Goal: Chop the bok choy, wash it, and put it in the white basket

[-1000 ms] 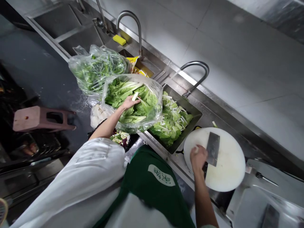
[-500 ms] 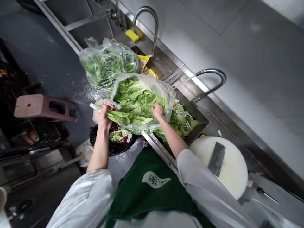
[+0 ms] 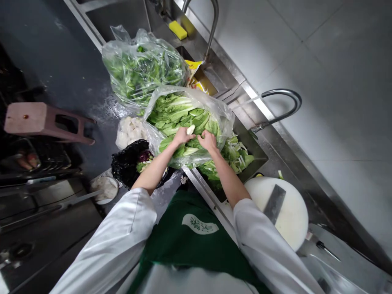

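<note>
Left hand (image 3: pixel 183 136) closed around a pale-ended leafy stalk (image 3: pixel 190 130) at frame centre; right hand (image 3: pixel 208 141) just beside it, fingers curled, whether gripping cannot be told. Leafy greens (image 3: pixel 174 109) lie in the open clear bag (image 3: pixel 225 117) beneath both; cleaver (image 3: pixel 275 203) flat on round board (image 3: pixel 294 216), lower right

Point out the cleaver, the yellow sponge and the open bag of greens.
Cleaver (image 3: pixel 275 203), head view: middle of the blade.
Yellow sponge (image 3: pixel 177 30), head view: its upper face.
Open bag of greens (image 3: pixel 226 117), head view: the clear plastic rim.
</note>
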Demonstrator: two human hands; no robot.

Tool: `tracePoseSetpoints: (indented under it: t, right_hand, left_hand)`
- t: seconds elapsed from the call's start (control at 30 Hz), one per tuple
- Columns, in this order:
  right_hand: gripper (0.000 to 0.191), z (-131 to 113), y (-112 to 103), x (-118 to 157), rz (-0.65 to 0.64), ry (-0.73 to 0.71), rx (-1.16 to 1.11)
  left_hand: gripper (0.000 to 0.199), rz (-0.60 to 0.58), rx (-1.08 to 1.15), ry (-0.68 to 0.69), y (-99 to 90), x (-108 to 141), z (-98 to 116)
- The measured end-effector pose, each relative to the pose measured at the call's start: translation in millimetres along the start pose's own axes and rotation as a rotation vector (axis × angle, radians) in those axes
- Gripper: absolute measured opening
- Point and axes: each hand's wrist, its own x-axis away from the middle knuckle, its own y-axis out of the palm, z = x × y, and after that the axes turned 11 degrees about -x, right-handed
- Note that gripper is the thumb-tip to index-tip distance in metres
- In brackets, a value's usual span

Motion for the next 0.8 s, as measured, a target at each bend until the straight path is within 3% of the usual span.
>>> tracePoseSetpoints:
  t: [0.13,0.3,0.4,0.5,0.6,0.7,0.8]
  right_hand:
    - [0.029,27,-13,12,0.022,-0.070,-0.140]
    - [0.029,47,-32,14,0.128,-0.034,-0.224]
    - [0.030,40,-43,11,0.167,-0.006,-0.237]
    - [0.030,23,-54,11,0.118,0.015,-0.175]
    - [0.030,2,-58,14,0.093,-0.047,-0.085]
    - [0.035,-14,-48,4,0.089,-0.046,-0.089]
    - [0.049,-15,-27,-17,-0.084,0.110,-0.184]
  left_hand:
    - [0.019,0.042,-0.233,0.051,28.1,-9,7]
    - [0.023,0.150,-0.086,0.056,22.8,-1,-3]
    - [0.023,0.161,0.020,0.038,14.8,2,-5]
    - [0.024,0.167,0.037,0.043,11.9,4,-2]
    - [0.026,0.189,0.038,0.048,13.8,10,5]
    - [0.023,0.230,-0.016,0.121,21.6,19,18]
    - [0.017,0.218,-0.074,0.253,33.7,29,30]
